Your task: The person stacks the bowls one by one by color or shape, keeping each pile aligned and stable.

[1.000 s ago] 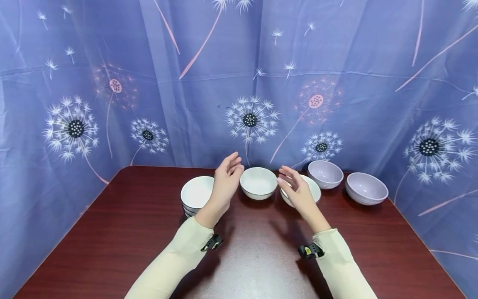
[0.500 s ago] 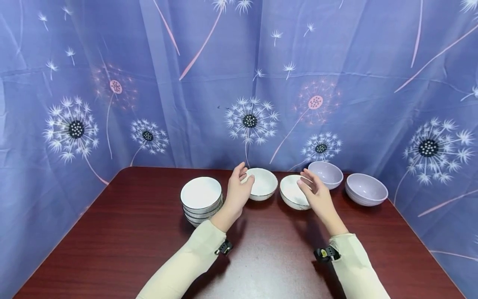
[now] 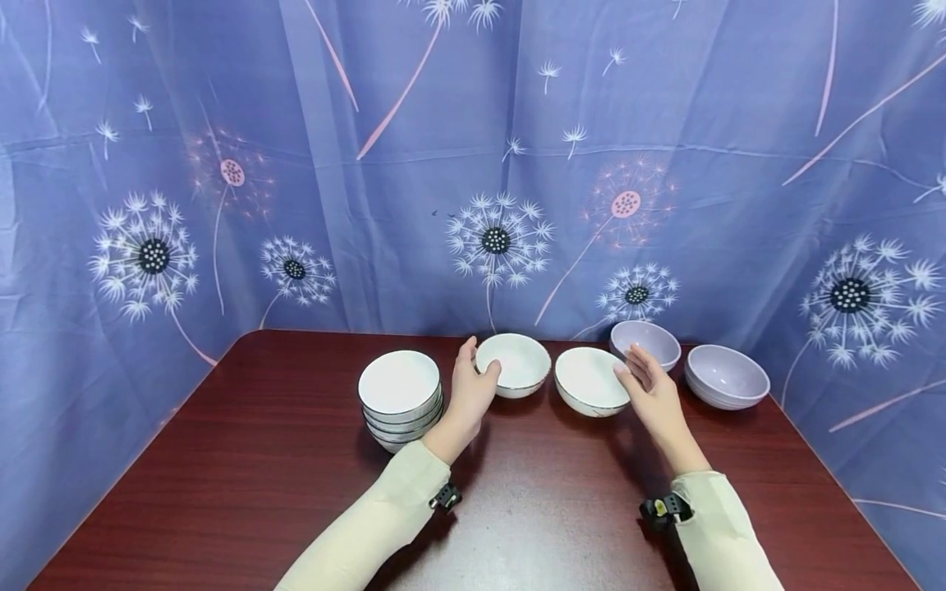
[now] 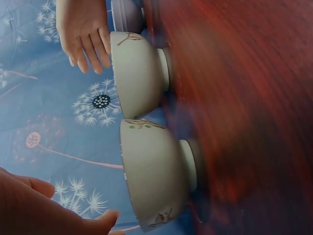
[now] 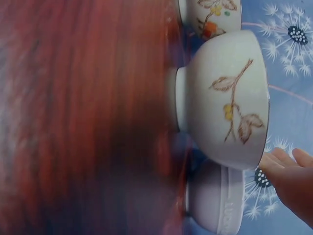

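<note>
Two white bowls with dark rims stand side by side at the back of the table: a left white bowl (image 3: 513,361) and a right white bowl (image 3: 590,379). Brown leaf sprigs decorate the right one's outside (image 5: 225,103). My left hand (image 3: 470,396), fingers relaxed, is at the left bowl's left side, its thumb overlapping the rim in the head view. Beside the right bowl's right edge is my right hand (image 3: 654,400), thumb near the rim and fingers extended. Whether that thumb touches is unclear. Neither hand grips anything.
A stack of several white bowls (image 3: 400,402) stands left of my left hand. Two lavender bowls, one at the back (image 3: 645,343) and one farther right (image 3: 727,376), sit beyond my right hand. A blue dandelion-print curtain (image 3: 399,205) hangs behind the dark red table (image 3: 244,468).
Both hands have moved right and slightly toward the person. The left went from beside the stack to the left white bowl; the right passed over to the right white bowl's right side. Bowls stayed put.
</note>
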{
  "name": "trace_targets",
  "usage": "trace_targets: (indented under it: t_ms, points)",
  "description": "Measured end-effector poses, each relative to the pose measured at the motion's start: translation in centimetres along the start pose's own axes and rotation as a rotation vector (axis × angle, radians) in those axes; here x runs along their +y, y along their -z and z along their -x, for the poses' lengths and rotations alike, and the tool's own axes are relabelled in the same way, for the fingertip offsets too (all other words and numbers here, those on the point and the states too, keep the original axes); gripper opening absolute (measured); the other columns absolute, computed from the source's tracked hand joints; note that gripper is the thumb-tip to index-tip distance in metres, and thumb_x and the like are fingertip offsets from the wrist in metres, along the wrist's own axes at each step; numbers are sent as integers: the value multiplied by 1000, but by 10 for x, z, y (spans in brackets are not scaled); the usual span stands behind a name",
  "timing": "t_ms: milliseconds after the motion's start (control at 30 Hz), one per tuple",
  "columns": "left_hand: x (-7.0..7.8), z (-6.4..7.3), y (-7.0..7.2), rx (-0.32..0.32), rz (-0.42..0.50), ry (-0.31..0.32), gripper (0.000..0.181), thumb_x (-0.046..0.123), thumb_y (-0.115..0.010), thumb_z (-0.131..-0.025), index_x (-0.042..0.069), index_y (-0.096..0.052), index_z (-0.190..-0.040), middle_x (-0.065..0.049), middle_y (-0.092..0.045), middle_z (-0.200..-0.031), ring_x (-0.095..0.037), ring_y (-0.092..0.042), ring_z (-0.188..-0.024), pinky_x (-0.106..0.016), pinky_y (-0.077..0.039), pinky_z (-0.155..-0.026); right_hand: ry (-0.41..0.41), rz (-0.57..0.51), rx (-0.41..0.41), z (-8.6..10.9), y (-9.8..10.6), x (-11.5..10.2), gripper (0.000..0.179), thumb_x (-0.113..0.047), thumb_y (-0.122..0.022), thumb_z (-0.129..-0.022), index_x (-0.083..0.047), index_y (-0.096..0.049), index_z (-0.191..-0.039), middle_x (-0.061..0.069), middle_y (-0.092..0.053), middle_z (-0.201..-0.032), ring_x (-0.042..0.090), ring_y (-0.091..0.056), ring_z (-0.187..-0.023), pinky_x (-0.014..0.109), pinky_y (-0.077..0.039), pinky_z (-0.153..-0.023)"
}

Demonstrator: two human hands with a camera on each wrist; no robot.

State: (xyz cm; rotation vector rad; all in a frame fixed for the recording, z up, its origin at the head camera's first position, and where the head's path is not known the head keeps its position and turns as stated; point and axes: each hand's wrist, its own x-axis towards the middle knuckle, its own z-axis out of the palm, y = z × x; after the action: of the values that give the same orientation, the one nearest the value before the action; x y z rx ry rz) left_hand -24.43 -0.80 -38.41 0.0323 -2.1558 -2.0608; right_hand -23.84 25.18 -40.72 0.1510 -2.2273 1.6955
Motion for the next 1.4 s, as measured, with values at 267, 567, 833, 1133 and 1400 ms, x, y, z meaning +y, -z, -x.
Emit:
trace_targets:
  t_ms: [267,567,833,1133,1400]
  points:
    - [-10,-4,-3,16,29,33,65,1,-53,-88,-3,-26,-148,-28,-28,-148,-37,-27,-139,-45,-27,-115,-37,6,18,1,7,6,57,-8,-55,-97,10,-29,-145,30,-37,-144,38,-35,-134,25,-34,-110]
    - [-18,-7,-7,19,49,89,66,1,-53,-90,-1,-24,-149,-27,-26,-149,-36,-23,-141,-44,-27,-115,-130,70,-10,2,11,9,58,-13,-52,-99,9,-26,-146,32,-35,-145,39,-34,-136,28,-32,-112]
    - [-21,-11,-8,30,70,119,66,0,-53,-90,-2,-22,-149,-29,-25,-148,-36,-22,-141,-44,-29,-114,-209,116,-67,3,11,11,60,-15,-50,-100,9,-23,-147,31,-30,-148,40,-33,-136,46,-31,-112]
    - [-27,-16,-9,26,87,176,67,0,-53,-91,-4,-19,-149,-30,-24,-150,-35,-24,-140,-43,-29,-114,-271,125,-126,4,11,13,62,-16,-49,-100,7,-19,-149,31,-30,-147,35,-42,-128,6,-40,-81]
    - [-33,-18,-12,20,79,223,68,0,-53,-90,-4,-19,-149,-28,-21,-152,-36,-21,-141,-45,-29,-114,-286,21,-160,4,10,15,62,-6,-46,-99,9,-13,-149,35,-30,-145,-8,-47,-90,17,-52,-81]
